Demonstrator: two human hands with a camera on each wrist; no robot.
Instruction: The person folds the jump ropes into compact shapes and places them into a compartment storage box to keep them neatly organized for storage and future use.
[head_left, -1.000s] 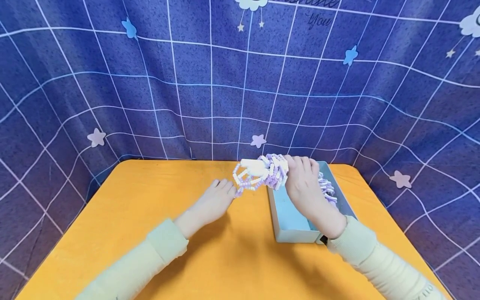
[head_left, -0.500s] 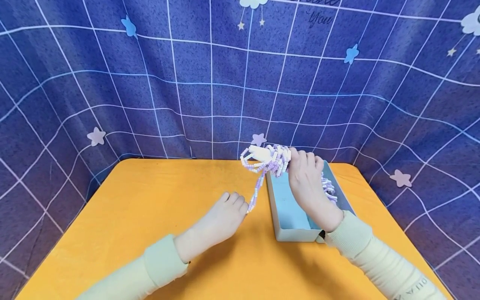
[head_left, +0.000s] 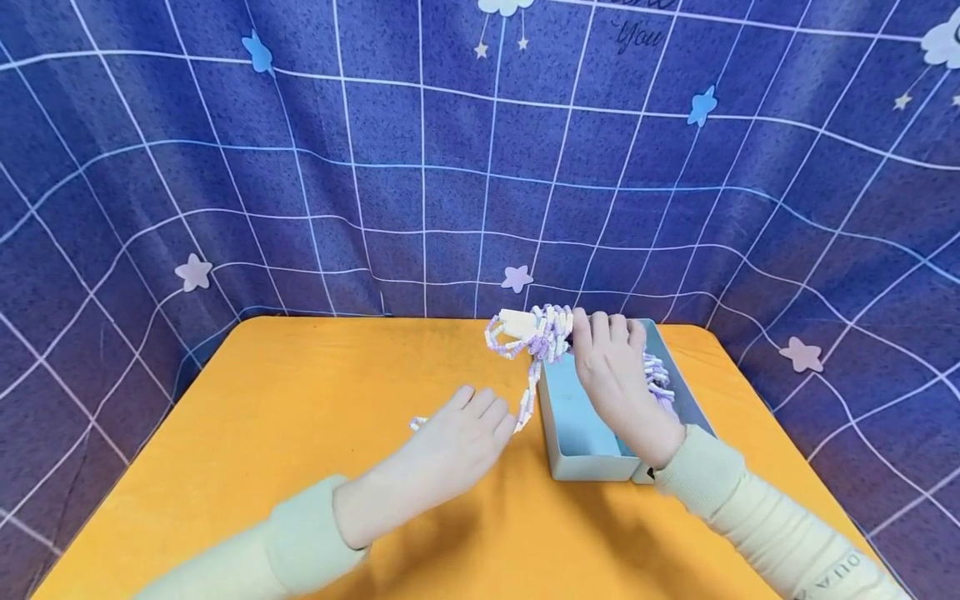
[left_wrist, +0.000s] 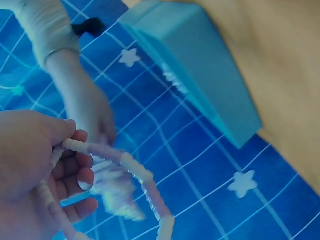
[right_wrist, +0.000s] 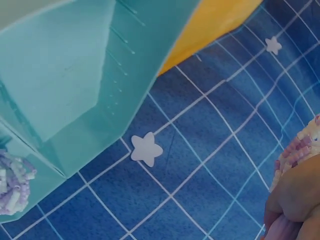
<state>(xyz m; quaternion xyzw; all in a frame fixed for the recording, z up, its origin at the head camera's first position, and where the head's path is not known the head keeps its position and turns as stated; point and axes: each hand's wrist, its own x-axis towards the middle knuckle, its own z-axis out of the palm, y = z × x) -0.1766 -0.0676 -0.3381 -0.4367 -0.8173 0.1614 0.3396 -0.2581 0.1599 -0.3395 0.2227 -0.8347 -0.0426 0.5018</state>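
Note:
A white-and-purple beaded jump rope (head_left: 551, 332) is bunched in a coil above the near-left rim of the box. My right hand (head_left: 611, 375) grips the bundle, and a thick white handle (head_left: 516, 322) sticks out on its left. From the coil one strand hangs down to my left hand (head_left: 465, 442). In the left wrist view, thumb and fingertips pinch this beaded strand (left_wrist: 135, 167), which loops past the fingers. A short end of beads (head_left: 417, 423) shows left of the left hand. Seen from the right wrist, the right fingers (right_wrist: 292, 197) curl round a pale lilac part.
A light blue box (head_left: 553, 433) with a divider stands on the right of the orange table (head_left: 315, 392). A second beaded bundle (head_left: 657, 379) lies in its right compartment. Behind the table hangs a blue grid-patterned curtain (head_left: 450, 208) with stars.
My left hand has drawn a strand out of the coil, moving down and toward me. The right hand rose slightly, then lowered again, still gripping the jump rope.

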